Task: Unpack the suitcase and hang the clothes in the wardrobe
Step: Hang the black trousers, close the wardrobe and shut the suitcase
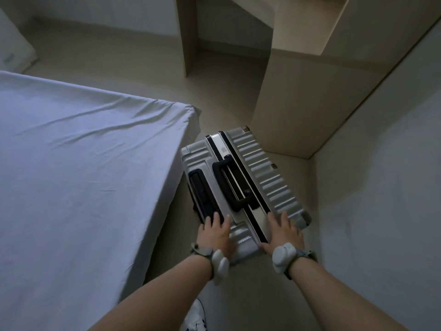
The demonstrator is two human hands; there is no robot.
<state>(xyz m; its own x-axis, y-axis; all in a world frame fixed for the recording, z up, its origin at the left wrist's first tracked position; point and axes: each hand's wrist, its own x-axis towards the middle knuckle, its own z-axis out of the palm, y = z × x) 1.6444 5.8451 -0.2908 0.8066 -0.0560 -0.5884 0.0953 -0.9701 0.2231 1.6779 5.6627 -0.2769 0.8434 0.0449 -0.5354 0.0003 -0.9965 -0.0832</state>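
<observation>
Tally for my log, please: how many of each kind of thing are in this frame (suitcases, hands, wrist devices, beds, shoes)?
Suitcase: 1
Hands: 2, left hand and right hand, both resting flat on the suitcase
Wrist devices: 2, left wrist device and right wrist device
Bed: 1
Shoe: 1
Total: 7

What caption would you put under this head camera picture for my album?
A person's left hand and right hand rest on a closed silver suitcase beside the bed.
</observation>
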